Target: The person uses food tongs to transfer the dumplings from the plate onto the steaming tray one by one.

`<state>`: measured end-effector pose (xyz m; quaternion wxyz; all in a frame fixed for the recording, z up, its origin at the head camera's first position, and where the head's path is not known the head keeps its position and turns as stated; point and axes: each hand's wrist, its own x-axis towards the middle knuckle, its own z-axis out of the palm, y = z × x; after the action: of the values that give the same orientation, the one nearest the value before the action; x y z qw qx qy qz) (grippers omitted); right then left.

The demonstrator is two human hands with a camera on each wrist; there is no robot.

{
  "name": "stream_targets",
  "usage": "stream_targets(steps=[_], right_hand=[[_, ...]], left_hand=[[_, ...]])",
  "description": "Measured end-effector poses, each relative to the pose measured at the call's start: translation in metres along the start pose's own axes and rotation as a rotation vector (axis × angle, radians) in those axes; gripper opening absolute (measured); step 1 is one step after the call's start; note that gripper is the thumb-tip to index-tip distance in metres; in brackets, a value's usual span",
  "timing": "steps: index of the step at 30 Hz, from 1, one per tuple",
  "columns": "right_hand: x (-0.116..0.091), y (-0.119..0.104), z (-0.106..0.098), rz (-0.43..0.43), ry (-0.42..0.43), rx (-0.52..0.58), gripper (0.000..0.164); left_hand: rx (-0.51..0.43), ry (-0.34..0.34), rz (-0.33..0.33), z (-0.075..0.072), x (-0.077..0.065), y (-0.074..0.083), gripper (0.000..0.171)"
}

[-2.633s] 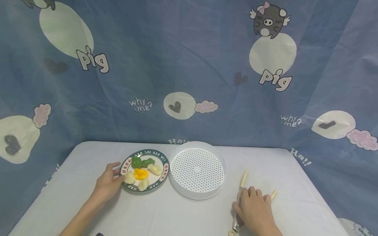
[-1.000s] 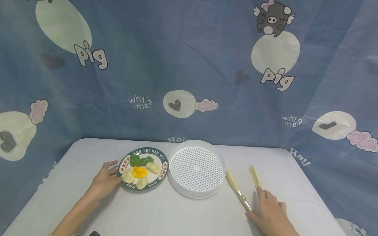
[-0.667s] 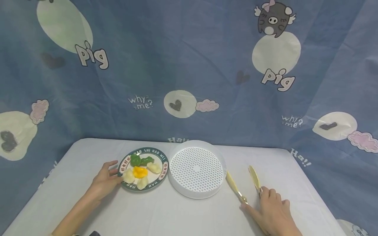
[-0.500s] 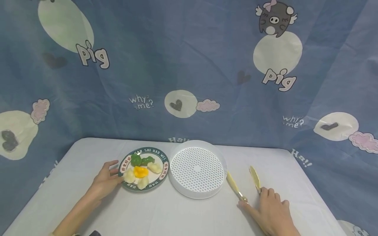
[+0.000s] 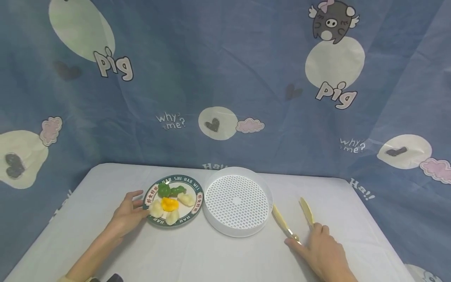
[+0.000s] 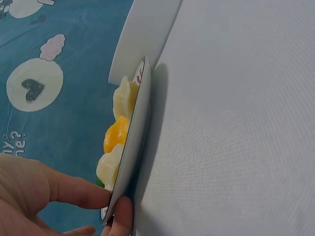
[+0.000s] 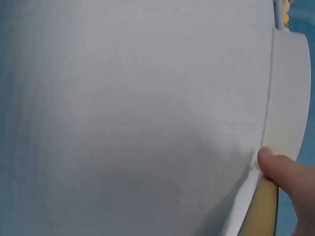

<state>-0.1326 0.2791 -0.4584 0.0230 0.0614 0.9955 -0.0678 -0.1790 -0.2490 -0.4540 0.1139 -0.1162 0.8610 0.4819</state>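
My left hand (image 5: 128, 214) pinches the left rim of a green-edged plate (image 5: 195, 190); in the left wrist view, digits lie on both sides of the rim. The plate carries dumplings: green ones (image 5: 164, 190), a yellow one (image 5: 170, 204) and white ones (image 5: 172, 217). My right hand (image 5: 325, 252) grips tongs (image 5: 281, 219) with pale yellow tips and metal arms. The tips are spread apart and point away from me, the left one right beside the steamer tray. In the right wrist view my thumb (image 7: 278, 167) lies on the tongs; my other fingers are hidden there.
A round white steamer tray (image 5: 236, 231) with a perforated base stands right of the plate, close against it. White cloth covers the table (image 5: 197, 254). Behind hangs a blue patterned curtain (image 5: 176, 86). A small dark object (image 5: 115, 278) shows at the bottom edge.
My right hand has shifted right and nearer to me, and the tongs have turned leftward, one tip coming close to the steamer tray. My left hand stays on the plate rim.
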Motion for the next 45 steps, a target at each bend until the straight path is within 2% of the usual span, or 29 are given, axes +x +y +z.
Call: stream_targets(steps=[4,8,16,20,25,34,37,40,45], right_hand=[[-0.001,0.003,-0.006,0.005,0.021,0.074,0.104],[-0.004,0.003,-0.011,-0.023,0.082,0.073,0.094],[-0.008,0.001,-0.019,-0.031,0.125,0.067,0.091],[-0.009,0.001,-0.024,-0.061,0.215,0.071,0.087],[-0.009,-0.003,-0.033,-0.135,0.35,0.069,0.092],[-0.008,-0.023,-0.043,-0.254,0.497,0.104,0.096],[-0.007,-0.029,-0.046,-0.252,0.499,0.123,0.096],[-0.007,-0.034,-0.049,-0.238,0.463,0.128,0.092],[-0.008,-0.043,-0.05,-0.268,0.458,0.091,0.087]], left_hand=[[0.006,0.002,-0.001,0.0,-0.001,0.002,0.086],[0.013,0.008,-0.006,0.0,-0.002,0.003,0.086],[0.019,0.009,-0.01,0.002,-0.001,0.002,0.086],[0.025,0.014,-0.013,0.002,-0.001,0.003,0.086],[0.025,0.018,-0.013,0.002,0.0,0.003,0.087],[0.009,0.012,-0.006,0.002,0.0,0.001,0.086],[0.008,0.014,-0.003,0.002,0.001,0.0,0.087],[0.008,0.017,-0.004,0.002,0.001,0.0,0.087],[0.007,0.014,-0.006,0.003,0.001,0.0,0.086]])
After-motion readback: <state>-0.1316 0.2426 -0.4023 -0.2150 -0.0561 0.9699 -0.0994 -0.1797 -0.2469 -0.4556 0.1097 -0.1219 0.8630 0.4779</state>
